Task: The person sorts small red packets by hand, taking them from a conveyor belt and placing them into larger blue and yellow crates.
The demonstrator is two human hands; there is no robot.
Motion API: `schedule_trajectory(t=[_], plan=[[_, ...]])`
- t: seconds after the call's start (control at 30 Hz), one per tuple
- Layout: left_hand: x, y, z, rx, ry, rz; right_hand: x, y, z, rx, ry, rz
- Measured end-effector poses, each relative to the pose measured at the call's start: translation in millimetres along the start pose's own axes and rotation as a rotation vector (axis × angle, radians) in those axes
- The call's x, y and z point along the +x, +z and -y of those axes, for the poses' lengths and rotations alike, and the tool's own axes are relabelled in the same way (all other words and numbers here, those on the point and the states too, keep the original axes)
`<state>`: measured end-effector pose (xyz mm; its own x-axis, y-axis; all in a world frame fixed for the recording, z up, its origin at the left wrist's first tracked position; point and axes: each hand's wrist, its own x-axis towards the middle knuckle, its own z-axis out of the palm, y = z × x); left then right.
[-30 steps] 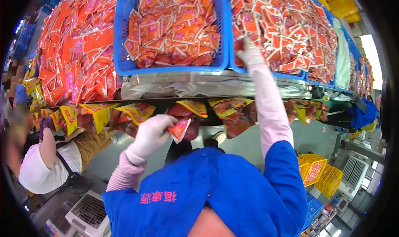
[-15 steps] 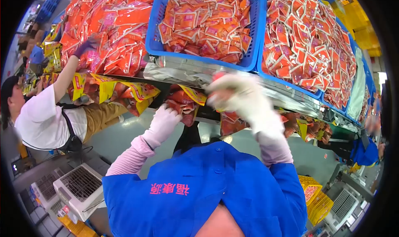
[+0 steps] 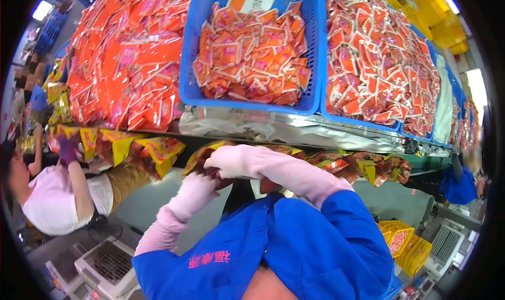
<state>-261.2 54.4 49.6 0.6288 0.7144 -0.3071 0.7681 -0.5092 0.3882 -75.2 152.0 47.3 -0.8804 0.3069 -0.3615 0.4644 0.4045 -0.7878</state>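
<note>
A yellow-and-red plastic bag hangs at the front edge of the line, among other such bags. My left hand, in a pale pink glove, is closed on the lower near side of this bag. Reaching across from the right, my gloved right hand is at the bag's upper part, its fingers curled downward. Whatever those fingers hold is hidden behind the hand. Beyond both hands stands a blue basket with small red-orange sachets and a printed card inside.
Large red packets are heaped at the left, and more sachets fill a blue basket at the right. Filled bags hang along the edge. A co-worker stands at the left. White air coolers and yellow crates are behind.
My right hand has come left and down from in front of the blue basket, where it carried something red, to the bag at my left hand. The camera view has shifted. The co-worker's arm has drawn back.
</note>
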Motion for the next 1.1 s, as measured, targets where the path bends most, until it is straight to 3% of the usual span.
schedule_trajectory(t=[0.03,0.07,0.1,0.13,0.17,0.2,0.23,0.27,0.3,0.33,0.37,0.43,0.53,0.6,0.67,0.7,0.73,0.77,0.8,0.83,0.87,0.9,0.93,0.97,1.03,1.1], plan=[[4,-27,5,-0.213,-0.016,0.081,-35,-20,0,0.186,-0.118,-0.181],[17,-48,12,-0.225,-0.009,-0.006,-86,-59,24,0.195,0.209,-0.275],[38,-64,19,-0.24,-0.003,-0.091,-125,-75,17,0.386,0.406,-0.604],[69,-73,24,-0.237,-0.026,-0.199,-152,-75,-41,-0.162,0.403,-0.998],[104,-84,30,-0.235,-0.062,-0.308,-185,-88,-68,0.02,0.725,-1.283],[150,-74,50,-0.229,-0.028,-0.296,-215,-106,-87,0.142,1.01,-1.199],[198,-65,60,-0.146,-0.065,-0.214,-244,-93,-172,-0.374,1.21,-1.063],[246,-56,62,-0.086,-0.156,-0.181,-256,-88,-204,-0.398,1.294,-0.92],[288,-48,64,-0.087,-0.157,-0.02,-245,-79,-223,-0.297,1.449,-0.812],[316,-46,54,0.024,-0.249,0.133,-236,-61,-243,-0.524,1.53,-0.814],[338,-30,54,0.066,-0.222,0.178,-234,-65,-262,-0.421,1.559,-0.78],[384,27,64,0.145,-0.229,0.107,-237,-64,-277,-0.32,1.506,-0.716],[407,23,72,0.13,-0.34,0.117,-259,-51,-264,-0.424,1.371,-0.674],[422,58,114,0.119,-0.32,0.147,-281,-45,-253,-0.384,1.358,-0.694],[380,8,78,0.124,-0.27,0.093,-298,-44,-263,-0.457,1.327,-0.706],[362,-11,66,0.127,-0.215,0.04,-297,-51,-248,-0.447,1.391,-0.875],[370,15,92,0.029,-0.163,-0.232,-305,-52,-241,-0.362,1.296,-1.047],[332,-16,78,-0.187,-0.147,-0.314,-297,-63,-190,-0.325,1.218,-1.159],[287,-41,68,-0.33,0.038,-0.478,-289,-67,-147,0.074,1.011,-1.368],[229,-74,40,-0.545,0.015,-0.496,-280,-62,-121,0.579,0.481,-1.482],[173,-95,16,-0.633,-0.017,-0.5,-262,-57,-89,0.661,0.35,-1.477],[120,-110,-15,-1.143,-0.168,-0.389,-238,-44,-81,0.716,0.222,-1.459],[84,-96,-19,-0.842,-0.07,-0.507,-206,-39,-41,0.791,0.211,-1.334],[53,-79,-19,-0.536,0.032,-0.606,-171,-26,-21,0.398,0.21,-1.236],[16,-32,-26,-0.155,-0.135,-0.408,-111,-6,22,0.396,0.013,-0.958],[9,23,-18,0.004,-0.391,-0.226,-35,29,13,-0.033,-0.013,-0.522]])
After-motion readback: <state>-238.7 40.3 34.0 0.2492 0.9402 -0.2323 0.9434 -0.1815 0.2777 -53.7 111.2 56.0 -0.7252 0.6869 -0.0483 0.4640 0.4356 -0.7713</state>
